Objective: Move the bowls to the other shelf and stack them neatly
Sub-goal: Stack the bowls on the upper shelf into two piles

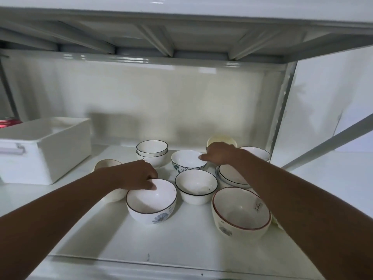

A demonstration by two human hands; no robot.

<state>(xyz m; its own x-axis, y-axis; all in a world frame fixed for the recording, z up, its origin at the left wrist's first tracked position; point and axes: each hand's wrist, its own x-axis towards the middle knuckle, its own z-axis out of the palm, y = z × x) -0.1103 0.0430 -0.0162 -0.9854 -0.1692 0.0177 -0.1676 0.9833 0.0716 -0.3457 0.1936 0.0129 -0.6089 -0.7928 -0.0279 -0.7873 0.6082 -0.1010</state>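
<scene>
Several white bowls stand on a white shelf [181, 243]. My left hand [135, 174] pinches the far rim of a blue-flower bowl [151, 205] at the front left. Over at the back, my right hand [220, 153] grips the right rim of a green-leaf bowl [186, 161]. Between them sits a black-rimmed bowl [195, 186]. A large red-rimmed bowl [240, 213] stands at the front right. Two nested black-rimmed bowls [151, 151] sit at the back. My right arm covers part of a shallow stack [230, 176]. A plain bowl [107, 163] shows behind my left hand.
A white box [46, 150] with a handle fills the shelf's left side. An upper shelf [181, 37] hangs close above. A yellowish bowl [220, 139] and a white bowl [258, 151] stand at the back right, near the metal upright [282, 110].
</scene>
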